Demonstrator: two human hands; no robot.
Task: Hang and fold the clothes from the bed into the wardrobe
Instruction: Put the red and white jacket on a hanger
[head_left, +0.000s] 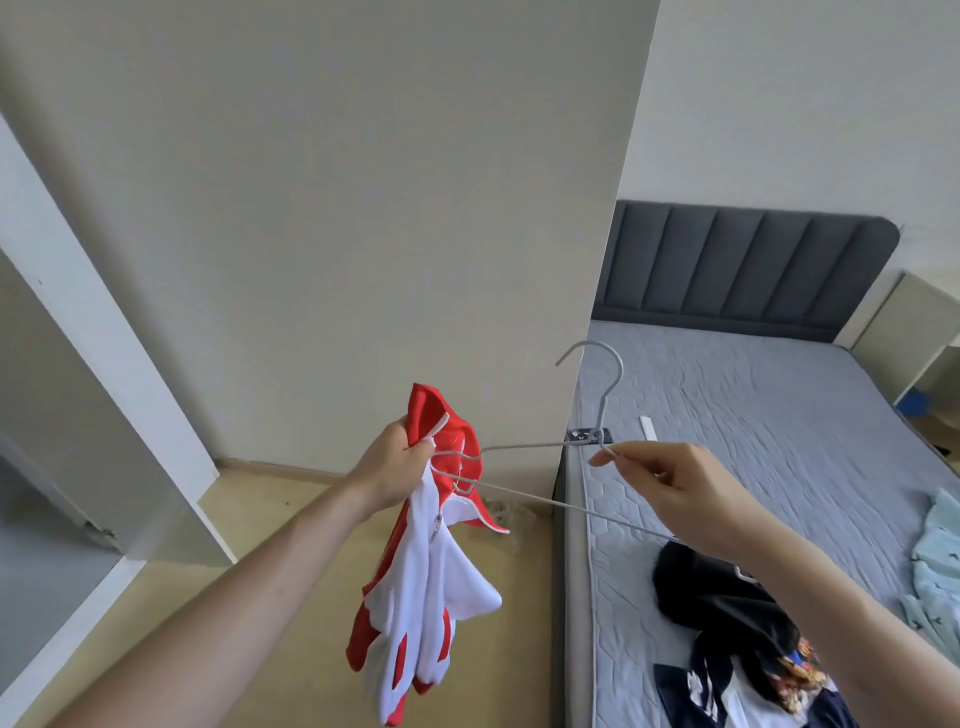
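My left hand (392, 467) grips a red and white zip jacket (426, 582) by its collar, and the garment hangs down over the floor. A grey wire hanger (540, 447) is pinched at its neck by my right hand (675, 493). The hanger's left end pokes into the jacket's collar opening near my left hand. Its hook points up. On the bed (753, 415) to the right lie a black garment (727, 603), a dark printed garment (753, 686) and a light blue patterned one (935, 571).
A white wardrobe door edge (104, 364) stands at the left, with the wardrobe opening beyond it. A pale wall panel (363, 234) is straight ahead. The bed has a dark grey headboard (743, 270). A small dark remote (587, 434) and a white strip (648, 428) lie on the mattress.
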